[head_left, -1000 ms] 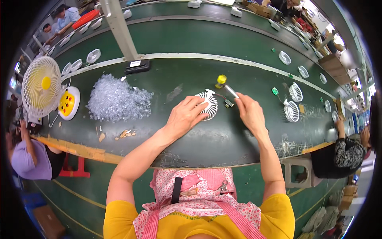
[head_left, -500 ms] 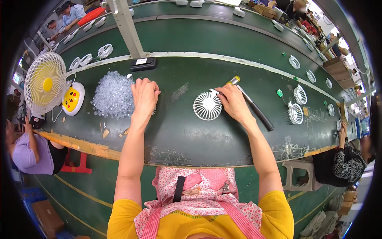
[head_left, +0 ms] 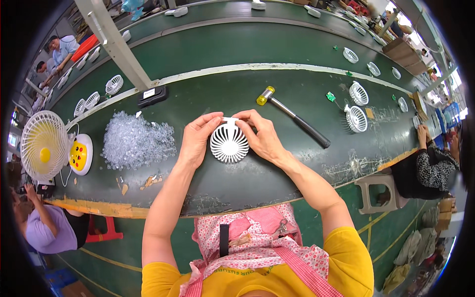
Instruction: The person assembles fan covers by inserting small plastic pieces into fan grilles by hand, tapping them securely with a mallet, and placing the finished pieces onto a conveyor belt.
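A round white plastic fan guard, with radiating slats and a short neck at its far edge, is between my hands over the table. My right hand grips its right side and neck with thumb and fingers. At the left of the neck, my left hand is pinched closed, fingertips against it; whatever small thing they hold is hidden. A heap of small clear plastic pieces lies to the left of my left hand. Beyond my right hand rests a mallet with a yellow-tipped head and black grip.
A yellow-and-white desk fan stands far left, near a black box. More white guards and a green piece lie to the right. A metal post rises behind. Co-workers sit at both sides.
My left hand has left the edge of the clear heap and come to the guard's neck. My right hand has brought the guard left, away from the mallet. The view has turned slightly.
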Tool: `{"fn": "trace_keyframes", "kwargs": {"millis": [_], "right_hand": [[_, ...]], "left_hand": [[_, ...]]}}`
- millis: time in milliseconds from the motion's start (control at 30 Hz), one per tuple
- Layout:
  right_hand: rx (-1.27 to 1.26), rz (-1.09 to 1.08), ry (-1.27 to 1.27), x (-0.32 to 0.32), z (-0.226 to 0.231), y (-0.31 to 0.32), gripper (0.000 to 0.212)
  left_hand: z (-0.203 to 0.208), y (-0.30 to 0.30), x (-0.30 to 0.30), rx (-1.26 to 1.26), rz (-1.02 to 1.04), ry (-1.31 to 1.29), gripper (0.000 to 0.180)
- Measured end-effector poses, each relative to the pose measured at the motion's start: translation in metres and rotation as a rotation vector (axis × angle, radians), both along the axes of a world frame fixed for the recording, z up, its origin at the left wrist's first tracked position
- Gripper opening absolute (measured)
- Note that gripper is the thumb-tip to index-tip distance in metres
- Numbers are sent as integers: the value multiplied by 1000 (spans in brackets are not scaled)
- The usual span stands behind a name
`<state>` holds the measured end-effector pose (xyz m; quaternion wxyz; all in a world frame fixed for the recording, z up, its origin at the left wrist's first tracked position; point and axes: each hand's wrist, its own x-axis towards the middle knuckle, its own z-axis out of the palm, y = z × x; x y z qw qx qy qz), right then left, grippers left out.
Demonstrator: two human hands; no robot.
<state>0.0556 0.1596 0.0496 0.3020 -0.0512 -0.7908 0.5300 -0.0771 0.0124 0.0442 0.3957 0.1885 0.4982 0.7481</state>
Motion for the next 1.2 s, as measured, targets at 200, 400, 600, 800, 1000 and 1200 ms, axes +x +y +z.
{"fn": "trace_keyframes", "kwargs": {"millis": [200,400,600,800,1000,1200], "right_hand": [[21,-23,-11,-1,-3,0,16],[35,-49,-53,-4,-2,-1,14],[-120,124,-52,-2,-2,9,15],[-242,40,33,-28,7,47,18],[325,-377,186,-46,14,139,20],[840,-792,-205,34,18,173,35]], "left_hand": [[0,4,5,-7,28,-15,27],[1,1,11,-128,146,442,22],[1,4,2,-11,-28,201,14],[-6,23,11,14,205,430,32],[-22,23,8,-148,189,759,32],[-30,17,3,-215,212,833,29]]}}
